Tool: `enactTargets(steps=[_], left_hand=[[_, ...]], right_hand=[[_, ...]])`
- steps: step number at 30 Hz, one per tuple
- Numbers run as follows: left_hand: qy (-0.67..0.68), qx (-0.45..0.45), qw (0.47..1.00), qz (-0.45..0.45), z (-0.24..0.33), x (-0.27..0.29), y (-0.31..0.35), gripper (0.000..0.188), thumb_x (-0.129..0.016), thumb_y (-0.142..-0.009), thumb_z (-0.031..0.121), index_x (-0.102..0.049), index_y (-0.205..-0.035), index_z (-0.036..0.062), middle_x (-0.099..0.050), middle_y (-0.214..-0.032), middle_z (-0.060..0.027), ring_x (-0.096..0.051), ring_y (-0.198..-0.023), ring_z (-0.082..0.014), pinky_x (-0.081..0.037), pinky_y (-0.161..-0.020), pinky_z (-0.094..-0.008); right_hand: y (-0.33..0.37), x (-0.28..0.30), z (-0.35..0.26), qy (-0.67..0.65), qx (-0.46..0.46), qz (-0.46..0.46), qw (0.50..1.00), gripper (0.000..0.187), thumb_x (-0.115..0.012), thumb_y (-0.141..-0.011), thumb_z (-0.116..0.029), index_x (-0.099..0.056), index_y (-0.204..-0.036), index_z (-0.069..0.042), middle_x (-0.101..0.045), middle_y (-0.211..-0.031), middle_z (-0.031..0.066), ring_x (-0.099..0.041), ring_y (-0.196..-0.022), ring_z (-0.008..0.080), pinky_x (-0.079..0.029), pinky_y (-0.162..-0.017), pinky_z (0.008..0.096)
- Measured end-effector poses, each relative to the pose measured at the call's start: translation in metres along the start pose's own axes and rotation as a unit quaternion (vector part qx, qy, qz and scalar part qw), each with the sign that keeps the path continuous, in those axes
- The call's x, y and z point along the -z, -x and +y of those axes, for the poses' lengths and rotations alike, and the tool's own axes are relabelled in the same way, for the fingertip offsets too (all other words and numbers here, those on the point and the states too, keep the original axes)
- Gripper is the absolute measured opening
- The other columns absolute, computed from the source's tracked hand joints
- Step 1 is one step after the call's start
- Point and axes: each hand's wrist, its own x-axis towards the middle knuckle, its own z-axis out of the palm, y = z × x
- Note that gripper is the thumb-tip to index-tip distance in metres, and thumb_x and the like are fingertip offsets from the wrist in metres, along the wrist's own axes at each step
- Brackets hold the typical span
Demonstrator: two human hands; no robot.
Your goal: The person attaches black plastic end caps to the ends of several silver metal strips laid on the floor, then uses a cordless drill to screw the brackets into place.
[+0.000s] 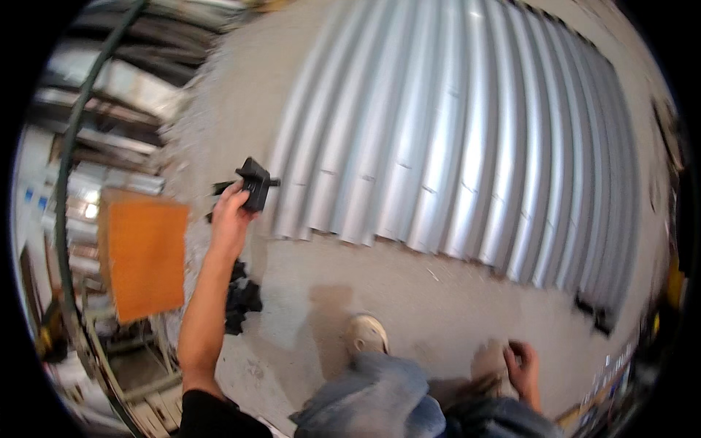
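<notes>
My left hand (232, 213), arm stretched forward, is closed around a black angular plastic-looking piece (255, 182) with flat tabs sticking out. The piece is held above the floor, by the near left corner of a row of long silver metal channels (401, 160) lying side by side. Close to my left forearm, several similar black pieces (241, 299) lie in a small heap on the floor. My right hand (523, 371) hangs low near my knee, fingers loosely curled with a gap to the thumb, and nothing shows in it.
A black piece (595, 315) sits at the near end of the rightmost channels; dark pieces (544, 13) line part of the far ends. To the left stand an orange panel (148, 255), a green metal post (67, 182) and stacked metal lengths (124, 87). My shoe (366, 334) is on the floor.
</notes>
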Motion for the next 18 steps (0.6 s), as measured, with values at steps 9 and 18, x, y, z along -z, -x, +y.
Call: enactTargets(steps=[9, 18], left_hand=[[-0.113, 0.344, 0.787, -0.498, -0.009, -0.257, 0.183, 0.036, -0.066, -0.107, 0.021, -0.070, -0.137, 0.0022, -0.075, -0.113, -0.0041, -0.068, -0.099, -0.0125, -0.056, -0.088, -0.0303], [-0.412, 0.033, 0.594, -0.690, -0.077, -0.457, 0.294, 0.047, -0.068, -0.108, 0.038, -0.069, -0.137, 0.0008, -0.073, -0.105, -0.0091, -0.066, -0.093, -0.0207, -0.054, -0.083, -0.0361]], right_hand=[[-0.051, 0.009, -0.120, -0.259, 0.154, -0.161, 0.940, 0.070, -0.090, -0.094, -0.031, -0.059, -0.151, -0.003, -0.066, -0.144, 0.0135, -0.070, -0.113, 0.0226, -0.058, -0.100, 0.0380], [0.029, 0.008, 0.003, -0.457, -0.007, 0.056, 0.888, 0.056, -0.090, -0.094, -0.025, -0.062, -0.136, -0.002, -0.071, -0.119, 0.0107, -0.069, -0.101, 0.0181, -0.057, -0.090, 0.0362]])
